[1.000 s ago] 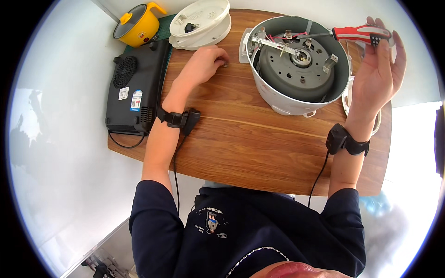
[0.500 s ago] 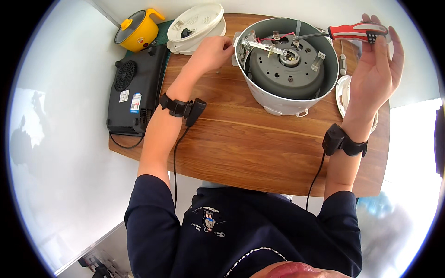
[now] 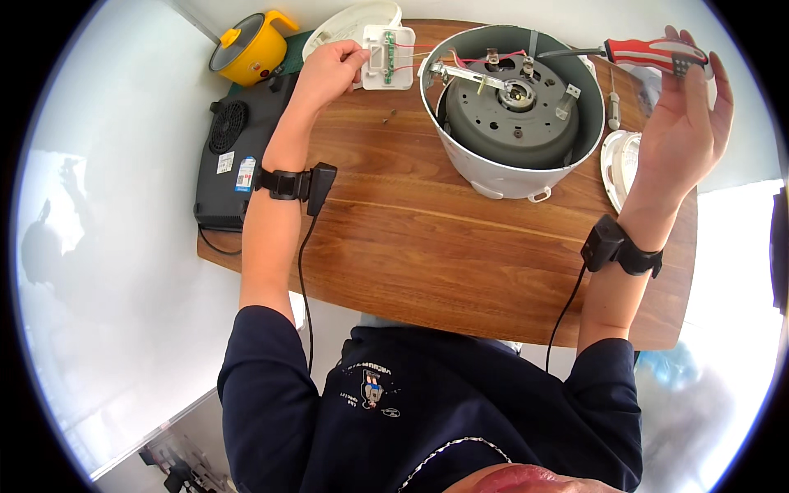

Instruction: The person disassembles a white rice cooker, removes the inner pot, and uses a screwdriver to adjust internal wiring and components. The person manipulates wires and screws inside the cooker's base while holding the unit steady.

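The opened white housing of a round cooker (image 3: 470, 167) stands at the far middle of the table. Inside are a grey round base (image 3: 486, 123), metal brackets and thin wires. My left hand (image 3: 327, 76), left of the housing, pinches the edge of a white control panel (image 3: 403, 54). A narrow green circuit board (image 3: 389, 59) shows on the panel, with red and pale wires running from it into the housing. In my right hand (image 3: 684, 131) is a red, white and black screwdriver (image 3: 649, 52). Its shaft points left, across the housing's right rim.
A white round lid (image 3: 345, 26) lies behind the panel. At left are a yellow pot (image 3: 251, 51) and a black appliance with a fan grille (image 3: 238, 152). Another screwdriver (image 3: 613, 111) and a white ring-shaped part (image 3: 610, 168) lie right of the housing.
My left hand has moved left from the housing's rim, and the control panel with its wires now shows outside. My right hand and the screwdriver have shifted slightly right.
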Tool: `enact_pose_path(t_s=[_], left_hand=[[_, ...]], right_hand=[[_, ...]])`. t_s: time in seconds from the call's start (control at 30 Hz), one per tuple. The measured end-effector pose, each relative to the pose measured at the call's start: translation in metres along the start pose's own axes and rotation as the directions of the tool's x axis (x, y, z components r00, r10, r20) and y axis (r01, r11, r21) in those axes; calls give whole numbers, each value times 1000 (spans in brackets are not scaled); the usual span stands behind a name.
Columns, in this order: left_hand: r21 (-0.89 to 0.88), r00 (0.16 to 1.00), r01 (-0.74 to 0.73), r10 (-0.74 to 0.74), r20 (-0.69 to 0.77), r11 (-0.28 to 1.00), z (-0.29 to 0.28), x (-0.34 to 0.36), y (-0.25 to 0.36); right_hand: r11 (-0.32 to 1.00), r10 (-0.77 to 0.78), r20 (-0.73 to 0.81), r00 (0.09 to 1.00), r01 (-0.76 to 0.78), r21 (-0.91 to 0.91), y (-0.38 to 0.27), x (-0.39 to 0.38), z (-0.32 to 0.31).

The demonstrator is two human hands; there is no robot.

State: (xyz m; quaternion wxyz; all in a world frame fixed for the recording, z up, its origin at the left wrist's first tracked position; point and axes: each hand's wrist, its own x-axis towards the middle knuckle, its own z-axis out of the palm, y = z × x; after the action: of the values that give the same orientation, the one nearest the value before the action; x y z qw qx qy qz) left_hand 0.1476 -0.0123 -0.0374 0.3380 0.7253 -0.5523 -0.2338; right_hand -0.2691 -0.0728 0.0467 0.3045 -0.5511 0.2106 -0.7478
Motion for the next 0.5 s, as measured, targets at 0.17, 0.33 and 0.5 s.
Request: enact_pose_path(t_s=[0.17, 0.33, 0.5], left_hand=[[221, 973, -170, 199, -120, 960, 19, 2, -3], [408, 923, -278, 359, -137, 870, 40, 15, 14], [481, 952, -224, 296, -78, 847, 49, 21, 29]], right_hand=[[999, 25, 11, 1000, -25, 27, 2, -2, 4], [998, 53, -5, 999, -53, 18, -8, -8, 17], [999, 45, -6, 999, -45, 31, -4, -8, 11]])
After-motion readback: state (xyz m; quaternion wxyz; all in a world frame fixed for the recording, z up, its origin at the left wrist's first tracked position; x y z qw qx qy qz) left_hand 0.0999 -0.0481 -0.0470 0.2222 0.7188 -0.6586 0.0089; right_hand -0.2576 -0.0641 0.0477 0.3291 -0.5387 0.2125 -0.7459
